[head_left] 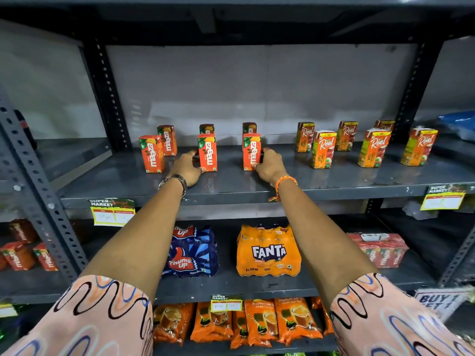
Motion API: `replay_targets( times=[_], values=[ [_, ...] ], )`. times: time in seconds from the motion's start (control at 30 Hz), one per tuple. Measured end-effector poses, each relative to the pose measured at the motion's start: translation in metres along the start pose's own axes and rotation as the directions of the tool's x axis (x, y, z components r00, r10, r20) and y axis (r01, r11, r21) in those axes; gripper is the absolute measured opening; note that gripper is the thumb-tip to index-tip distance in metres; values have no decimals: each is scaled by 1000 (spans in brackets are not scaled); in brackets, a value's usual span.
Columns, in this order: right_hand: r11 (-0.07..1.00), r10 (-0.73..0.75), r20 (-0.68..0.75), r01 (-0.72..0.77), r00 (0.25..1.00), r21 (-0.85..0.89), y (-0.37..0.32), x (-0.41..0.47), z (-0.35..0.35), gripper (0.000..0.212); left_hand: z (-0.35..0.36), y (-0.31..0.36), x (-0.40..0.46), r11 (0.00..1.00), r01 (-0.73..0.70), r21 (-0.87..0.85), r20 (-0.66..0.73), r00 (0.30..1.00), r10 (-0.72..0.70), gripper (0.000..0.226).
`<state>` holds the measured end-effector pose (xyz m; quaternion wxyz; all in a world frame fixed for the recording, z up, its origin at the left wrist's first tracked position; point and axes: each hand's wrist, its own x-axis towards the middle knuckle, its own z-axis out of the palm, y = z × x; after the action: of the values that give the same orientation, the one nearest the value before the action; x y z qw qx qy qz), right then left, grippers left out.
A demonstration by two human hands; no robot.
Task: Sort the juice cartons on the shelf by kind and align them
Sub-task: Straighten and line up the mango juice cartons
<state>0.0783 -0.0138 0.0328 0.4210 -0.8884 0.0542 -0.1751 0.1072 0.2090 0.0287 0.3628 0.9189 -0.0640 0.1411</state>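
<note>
A dark grey metal shelf (282, 181) in a shop rack fills the head view, a pale wall behind it. Small red-orange Maaza juice cartons (152, 153) stand in paired columns toward nine o'clock; taller orange Real apple cartons (323, 149) stand toward three o'clock, so the kinds look already separated. The left hand (187, 167) cups the side of the middle front Maaza carton (207, 152), fingers (191, 153) curled against it. The right hand (268, 167) grips the right front Maaza carton (252, 151) from its right side. Both seem placed to square the front row. Soda packs sit on the shelf below, at six o'clock.
</note>
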Motion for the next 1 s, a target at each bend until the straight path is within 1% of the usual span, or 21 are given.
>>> replay_targets(
  times=[0.1, 0.17, 0.2, 0.27, 0.3, 0.33, 0.37, 0.4, 0.43, 0.47, 0.5, 0.53, 0.57, 0.6, 0.63, 0.67, 0.7, 0.8, 0.87, 1.0],
  values=[
    [999, 8, 0, -8, 1000, 32, 1, 1, -1, 59, -2, -5, 0, 997, -1, -71, -16, 1000, 0, 66],
    [998, 6, -18, -5, 1000, 70, 2, -1, -1, 67, -3, -7, 1, 991, 0, -132, -67, 998, -9, 65],
    [995, 4, -29, -1, 1000, 100, 3, -1, -1, 73, -4, -8, 1, 984, 1, -178, -115, 993, -22, 60],
    [984, 2, -52, 7, 999, 179, 3, -2, -3, 86, -8, -9, -4, 962, -9, -273, -256, 965, -63, 40],
    [977, 4, -64, 9, 998, 213, 3, -2, -4, 90, -11, -10, -10, 957, -27, -289, -356, 931, -81, 30],
    [975, 4, -74, 13, 997, 222, 3, -2, -5, 93, -16, -11, -18, 963, -37, -268, -469, 878, -96, 23],
    [984, -1, -83, 16, 997, 178, 3, -5, -7, 92, -21, -14, -26, 972, -35, -231, -579, 808, -108, 19],
    [997, -15, -92, 22, 996, 71, 5, -8, -9, 89, -28, -19, -31, 979, -17, -205, -660, 741, -125, 20],
    [996, -32, -100, 24, 994, -82, 8, -15, -11, 82, -36, -24, -34, 977, 19, -214, -696, 699, -166, 27],
    [968, -58, -116, 28, 992, -249, 12, -25, -12, 75, -45, -30, -32, 968, 77, -238, -697, 681, -225, 39],
    [919, -89, -138, 28, 986, -392, 16, -35, -13, 68, -52, -37, -26, 950, 176, -258, -648, 697, -306, 55],
    [872, -124, -169, 26, 978, -488, 21, -45, -14, 60, -59, -42, -19, 928, 280, -248, -575, 728, -373, 74],
    [833, -164, -195, 30, 967, -553, 25, -54, -13, 53, -65, -46, -13, 907, 365, -212, -491, 763, -422, 88],
    [798, -206, -205, 43, 957, -601, 29, -62, -10, 50, -68, -48, -8, 900, 407, -156, -414, 800, -433, 92],
    [768, -251, -209, 62, 945, -637, 33, -68, -7, 52, -69, -47, -5, 908, 406, -102, -349, 841, -414, 85],
    [744, -292, -212, 82, 933, -664, 36, -72, -3, 55, -69, -46, -4, 922, 382, -63, -303, 873, -382, 72],
    [728, -323, -219, 94, 921, -679, 39, -75, -1, 55, -68, -46, -4, 930, 365, -36, -280, 890, -360, 62],
    [695, -364, -223, 104, 904, -712, 42, -78, 0, 50, -63, -48, -3, 938, 347, -13, -312, 890, -333, 47],
    [675, -373, -220, 101, 902, -731, 43, -80, 0, 50, -62, -49, -2, 933, 360, -25, -336, 876, -347, 47],
    [670, -396, -224, 113, 890, -734, 47, -83, 2, 51, -63, -48, -3, 921, 387, -44, -340, 861, -378, 60]
  ],
)
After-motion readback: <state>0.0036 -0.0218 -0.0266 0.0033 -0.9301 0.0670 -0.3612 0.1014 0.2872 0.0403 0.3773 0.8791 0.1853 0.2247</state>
